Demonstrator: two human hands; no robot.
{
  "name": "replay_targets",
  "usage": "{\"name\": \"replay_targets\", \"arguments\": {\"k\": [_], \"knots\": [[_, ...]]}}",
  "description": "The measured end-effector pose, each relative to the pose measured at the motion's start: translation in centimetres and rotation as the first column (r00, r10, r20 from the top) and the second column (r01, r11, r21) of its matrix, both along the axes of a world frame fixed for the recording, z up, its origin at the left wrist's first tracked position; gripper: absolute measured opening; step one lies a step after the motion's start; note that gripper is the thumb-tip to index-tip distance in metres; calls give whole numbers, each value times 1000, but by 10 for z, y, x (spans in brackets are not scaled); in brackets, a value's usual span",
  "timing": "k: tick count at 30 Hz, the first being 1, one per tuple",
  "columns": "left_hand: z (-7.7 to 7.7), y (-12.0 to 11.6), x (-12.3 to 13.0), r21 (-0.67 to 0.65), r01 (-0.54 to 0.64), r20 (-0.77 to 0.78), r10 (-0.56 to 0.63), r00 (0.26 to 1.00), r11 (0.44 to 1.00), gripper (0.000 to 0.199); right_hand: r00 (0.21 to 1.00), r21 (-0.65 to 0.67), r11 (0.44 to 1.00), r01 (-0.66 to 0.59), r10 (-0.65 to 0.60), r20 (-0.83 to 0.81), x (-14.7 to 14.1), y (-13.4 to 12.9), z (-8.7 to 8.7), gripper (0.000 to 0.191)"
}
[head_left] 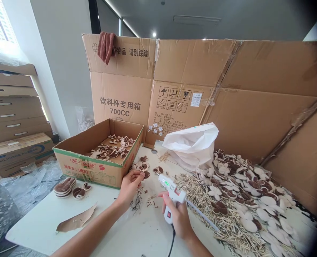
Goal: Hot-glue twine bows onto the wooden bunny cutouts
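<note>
My right hand [178,214] is wrapped round a white hot glue gun [171,191], whose nozzle points up and left. A green light shows on its body and a black cord runs down. My left hand [131,184] is closed, thumb and finger pinching a small brown felt piece [146,174] with a pale bow-like string. Just right of it, apart from my fingers, lies another brown felt piece [158,170] near the nozzle. More felt pieces [142,163] lie behind my left hand. Dark scraps [137,203] are scattered between my forearms.
A cardboard box [88,171] of felt pieces stands behind left. At right are a heap of felt shapes [238,178], a spread of short pale string pieces [198,192] and a white bag [190,150]. Torn cardboard [76,221] and stacked felt shapes [64,187] lie at left. Cardboard walls [179,64] the table [115,235].
</note>
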State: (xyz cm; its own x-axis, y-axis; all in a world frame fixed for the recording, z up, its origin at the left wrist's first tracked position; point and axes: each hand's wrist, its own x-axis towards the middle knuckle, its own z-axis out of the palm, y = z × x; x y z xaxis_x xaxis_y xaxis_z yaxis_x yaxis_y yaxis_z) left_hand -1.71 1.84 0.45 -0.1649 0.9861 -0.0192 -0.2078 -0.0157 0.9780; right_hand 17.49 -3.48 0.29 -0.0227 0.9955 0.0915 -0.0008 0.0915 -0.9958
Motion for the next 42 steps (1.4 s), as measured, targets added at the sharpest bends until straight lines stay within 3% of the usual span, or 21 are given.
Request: {"name": "replay_targets", "arguments": {"k": [5, 9, 15, 20, 29, 32, 34, 36, 38, 42], "knots": [[2, -2, 1, 3, 73, -25, -73, 997, 997, 34, 996, -38, 997, 73, -75, -45, 1, 4, 0, 48], [7, -7, 2, 18, 222, -83, -220, 972, 975, 27, 992, -73, 992, 102, -107, -74, 1, 6, 3, 47], [13, -15, 4, 22, 507, -136, -500, 855, 862, 27, 982, -94, 986, 136, -147, -118, -2, 4, 4, 43], [8, -15, 5, 14, 575, -62, -573, 817, 818, 35, 985, -98, 988, 123, -134, -111, 0, 6, 1, 40], [0, -8, 5, 33, 514, -95, -509, 856, 857, 35, 981, -156, 979, 131, -151, -124, -3, 11, -5, 45], [-1, -5, 3, 50, 450, -200, -432, 879, 892, 32, 975, -153, 977, 151, -173, -139, -2, 12, -6, 45], [-1, -4, 0, 86, 381, -359, -328, 874, 921, 26, 973, -164, 973, 163, -186, -138, 0, 13, -7, 45], [-1, -3, -2, 140, 307, -570, -177, 803, 941, 18, 968, -181, 968, 174, -202, -147, 2, 15, -8, 45], [-1, -3, -5, 186, 252, -736, -35, 676, 950, 9, 962, -197, 963, 185, -218, -165, 4, 17, -9, 45], [-2, -4, -10, 216, 248, -855, 61, 515, 945, 13, 952, -212, 960, 185, -228, -203, 6, 18, -8, 43]]}}
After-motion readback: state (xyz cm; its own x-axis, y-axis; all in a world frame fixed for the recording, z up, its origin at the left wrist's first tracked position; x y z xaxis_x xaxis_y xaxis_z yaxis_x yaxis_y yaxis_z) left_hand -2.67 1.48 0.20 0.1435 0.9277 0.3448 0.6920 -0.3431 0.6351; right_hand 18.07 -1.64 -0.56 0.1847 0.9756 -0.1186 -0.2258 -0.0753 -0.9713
